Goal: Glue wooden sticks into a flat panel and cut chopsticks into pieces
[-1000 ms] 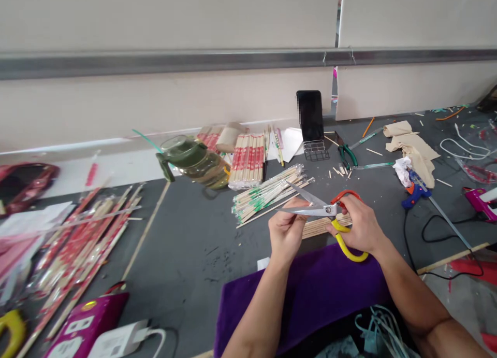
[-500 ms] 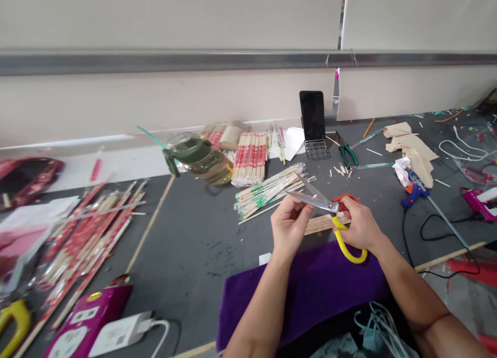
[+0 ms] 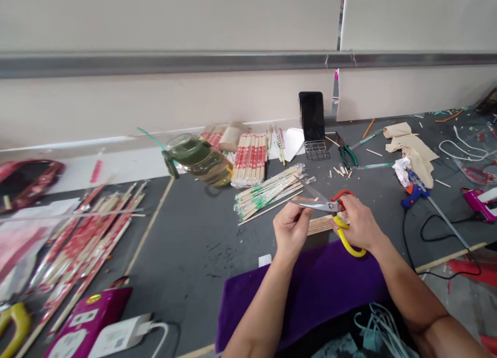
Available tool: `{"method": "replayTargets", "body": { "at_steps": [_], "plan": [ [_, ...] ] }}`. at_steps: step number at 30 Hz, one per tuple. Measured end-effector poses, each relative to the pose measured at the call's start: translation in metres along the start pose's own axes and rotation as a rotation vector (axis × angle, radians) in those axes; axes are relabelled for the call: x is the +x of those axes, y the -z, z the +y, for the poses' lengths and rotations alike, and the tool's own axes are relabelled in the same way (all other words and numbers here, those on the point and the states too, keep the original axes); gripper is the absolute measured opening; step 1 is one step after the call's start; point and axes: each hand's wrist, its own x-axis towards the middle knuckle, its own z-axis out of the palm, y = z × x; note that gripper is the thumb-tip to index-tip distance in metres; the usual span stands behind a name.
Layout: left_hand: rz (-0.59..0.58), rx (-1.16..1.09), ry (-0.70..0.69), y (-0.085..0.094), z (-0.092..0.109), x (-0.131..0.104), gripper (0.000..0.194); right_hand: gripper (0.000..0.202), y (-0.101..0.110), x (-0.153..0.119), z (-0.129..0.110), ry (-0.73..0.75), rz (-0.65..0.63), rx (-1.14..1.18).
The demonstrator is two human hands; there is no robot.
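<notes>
My right hand (image 3: pixel 357 220) is wrapped round the scissors (image 3: pixel 328 205), which have one red and one yellow handle. Their blades are parted and point left, reaching over the fingers of my left hand (image 3: pixel 292 223). The left fingers are pinched together by the blades; what they hold, if anything, is too small to make out. Beneath the scissors and partly hidden lies a row of bare wooden sticks (image 3: pixel 320 225). Green-marked wrapped chopsticks (image 3: pixel 267 192) lie just beyond my left hand. A purple cloth (image 3: pixel 330 290) is under my forearms.
Behind are a green-lidded jar (image 3: pixel 202 158), red-wrapped chopsticks (image 3: pixel 249 158) and a phone on a stand (image 3: pixel 311 117). Green pliers (image 3: pixel 345 152) and a blue glue gun (image 3: pixel 415 191) with its cord lie rightward. A purple power strip (image 3: pixel 91 321) and more wrapped chopsticks (image 3: pixel 89 239) are left.
The yellow handle has moved slightly up toward the red one, and the blades stand a little closer together. My left hand has shifted slightly right and down.
</notes>
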Motion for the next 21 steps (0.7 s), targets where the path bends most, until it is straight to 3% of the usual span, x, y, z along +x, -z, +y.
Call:
{"method": "replayTargets", "body": {
  "at_steps": [13,21],
  "plan": [
    [-0.016,0.052,-0.044,0.0009,0.0014,-0.0006,0.016,0.018,-0.0013,-0.0030,0.0006,-0.009,-0.015,-0.009],
    [-0.002,-0.110,0.010,-0.0049,-0.0018,-0.0041,0.020,0.025,-0.0027,-0.0055,0.0005,-0.034,-0.006,0.028]
  ]
}}
